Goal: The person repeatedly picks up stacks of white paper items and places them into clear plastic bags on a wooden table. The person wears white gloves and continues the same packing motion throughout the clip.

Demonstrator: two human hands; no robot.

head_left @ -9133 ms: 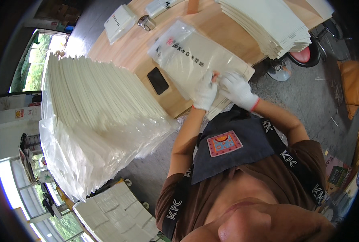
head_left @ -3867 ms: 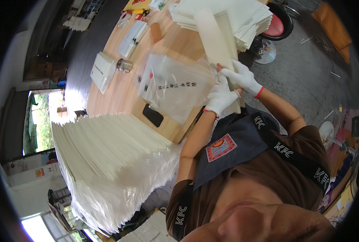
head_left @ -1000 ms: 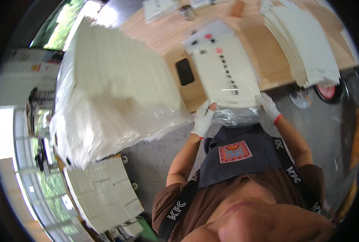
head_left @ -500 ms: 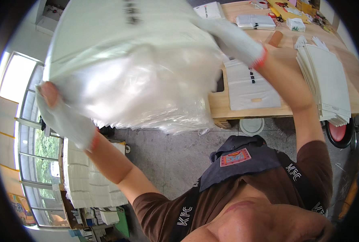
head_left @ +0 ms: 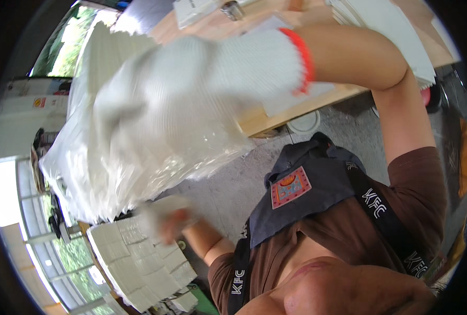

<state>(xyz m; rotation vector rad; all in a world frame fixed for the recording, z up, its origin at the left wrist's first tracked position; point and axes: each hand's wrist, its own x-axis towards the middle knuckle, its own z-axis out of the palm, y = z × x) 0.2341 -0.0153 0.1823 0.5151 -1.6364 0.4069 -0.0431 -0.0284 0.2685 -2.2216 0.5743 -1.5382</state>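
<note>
My right hand [head_left: 165, 89], in a white knit glove with a red cuff, is raised close to the camera. It is over a tall pile of clear plastic bags [head_left: 191, 157], and motion smears its fingers. My left hand [head_left: 170, 218], also gloved, is low beside the pile's near edge, with its bare fingertips showing. Blur hides whether it grips anything. Pale sheets [head_left: 107, 47] stand behind the plastic at the far left, partly covered by my right hand.
White wrapped blocks [head_left: 139, 257] are stacked at the lower left, near my left hand. A wooden table [head_left: 275, 118] runs along the far side. On it lie a fanned stack of white boards [head_left: 385, 31] and a shiny roll [head_left: 232, 10]. A white round lid [head_left: 304, 122] is below its edge.
Both hands held up a large pale sheet with plastic; now they are apart. My left hand has dropped toward me, and my right has come nearer the camera. The view has turned left.
</note>
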